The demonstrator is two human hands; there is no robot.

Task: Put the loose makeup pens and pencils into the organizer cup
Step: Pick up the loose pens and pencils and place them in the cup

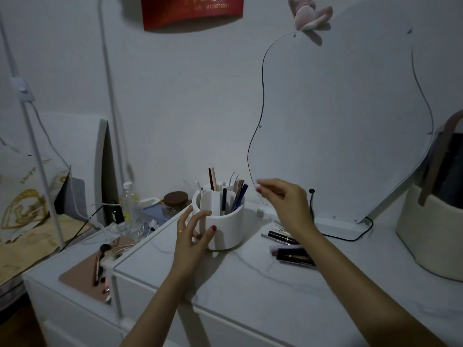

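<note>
On dresser: left hand (193, 236) steadies cup (220, 219), fingers spread; right hand (283, 199) empty, loosely open, above pens (290, 251) lying crosswise right of cup, nearer right hand.

White organizer cup (225, 229), red banner (191, 11)

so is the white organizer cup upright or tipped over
Upright. The organizer cup stands on its base on the dresser top, pens sticking up out of it, with the left hand against its side.
</note>
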